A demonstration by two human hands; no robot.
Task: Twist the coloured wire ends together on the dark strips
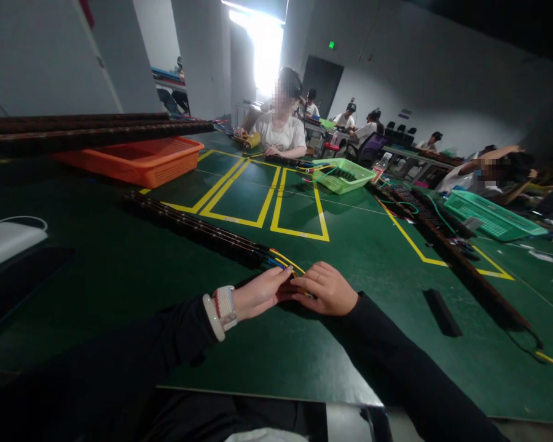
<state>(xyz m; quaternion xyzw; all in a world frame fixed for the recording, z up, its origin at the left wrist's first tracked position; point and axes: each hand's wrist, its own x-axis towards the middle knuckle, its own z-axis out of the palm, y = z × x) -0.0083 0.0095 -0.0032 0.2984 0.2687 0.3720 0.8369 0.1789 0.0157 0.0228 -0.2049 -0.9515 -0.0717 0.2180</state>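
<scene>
A long dark strip (198, 229) with thin lines along its top lies slantwise on the green table. Yellow, blue and other wires (283, 256) come out of its near end. My left hand (265, 290), with a watch and a bangle on its wrist, is closed on these wires, thumb on top. Against it, my right hand (325, 288) pinches the wires' ends with bent fingers. The wire tips are mostly hidden between the two hands.
An orange basket (154, 169) bears long dark strips (96, 132) at left. Green baskets (345, 178) stand farther back. Another dark strip (465, 270) lies at right, near a short black piece (442, 312). Yellow tape marks the green tabletop (239, 350). A co-worker (283, 126) sits opposite.
</scene>
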